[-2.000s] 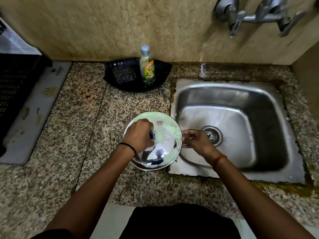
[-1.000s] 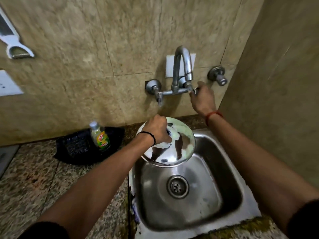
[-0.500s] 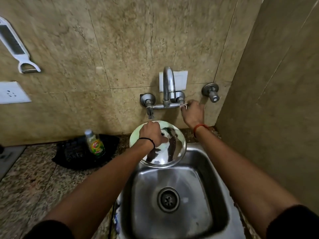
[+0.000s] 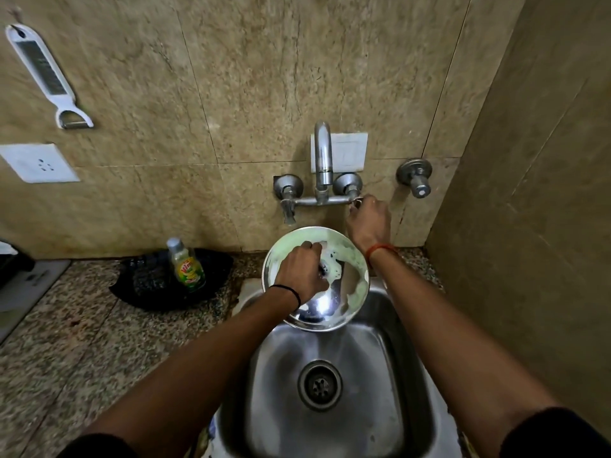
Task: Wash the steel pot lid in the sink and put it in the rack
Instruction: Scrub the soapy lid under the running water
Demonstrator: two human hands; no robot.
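One camera sits on my head, looking forward and steeply down over my two forearms. It faces the tiled wall (image 4: 231,77) straight ahead, where the tap (image 4: 322,166) is mounted, and the steel sink (image 4: 380,375) lies close below, filling the lower middle. The wide lens bends the edges, taking in the granite counter (image 4: 82,342) on my left and a side wall (image 4: 529,193) on my right.
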